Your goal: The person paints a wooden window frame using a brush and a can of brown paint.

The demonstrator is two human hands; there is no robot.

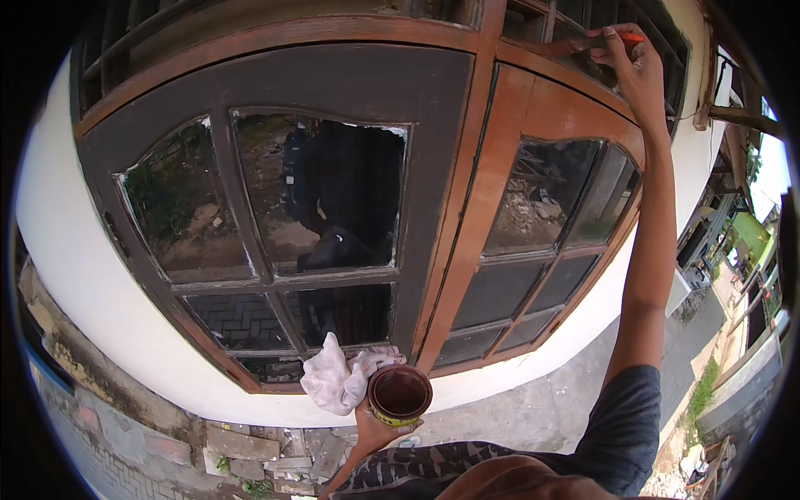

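My left hand (373, 427) holds a small open paint can (400, 395) with dark brown paint inside, low in front of my chest. A crumpled pale cloth (337, 378) is bunched against the can, above that hand. High at the right, my right hand (627, 53) grips a paintbrush (578, 45) by its orange-tipped handle. The bristles point left, close to the top rail (562, 57) of the wooden window frame; whether they touch it is unclear. Beneath the raised arm is an orange-brown window sash (500, 162). The left sash (431, 144) is dark grey-brown, with whitish edges around its glass.
A cream wall (69, 206) surrounds the window. Slatted vents (144, 31) sit above the sashes. Loose tiles and slabs (244, 444) lie on the ground at lower left. Concrete paving (531, 406) runs below the wall, and a wooden beam (744, 119) juts out at right.
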